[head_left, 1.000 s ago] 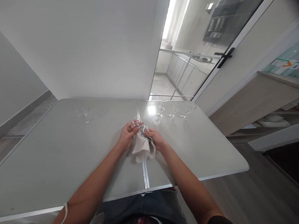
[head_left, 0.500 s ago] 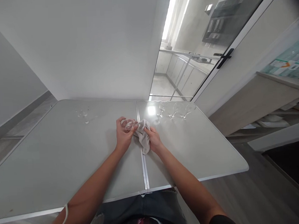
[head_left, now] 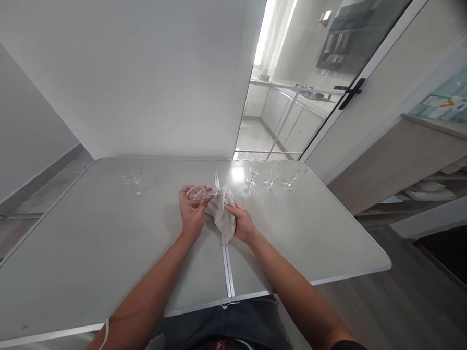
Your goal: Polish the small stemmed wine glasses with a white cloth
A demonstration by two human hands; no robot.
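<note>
Clear glass lies sideways between our two hands, above the table [head_left: 104,255] near the metal strip [head_left: 229,277] that crosses it. Our left hand [head_left: 191,212] is curled around the bowl of the stemmed glass [head_left: 197,194], and its narrower end points right, into the folds of the pale cloth [head_left: 225,221]. Our right hand [head_left: 241,219] pinches that cloth, thumb on top, with the loose part hanging below. Compared with a second ago, our left hand has shifted leftward and the glass reaches out farther from the cloth, which hangs in a narrower bunch. For the work in hand, we judge this means the cloth now meets the stem end, with the bowl left uncovered; whether it presses there, we cannot tell. Toward the far right of the table stand three other glasses [head_left: 271,182], well apart from our hands. Across on the left is some clear glassware [head_left: 139,192], too faint for us to count.
</note>
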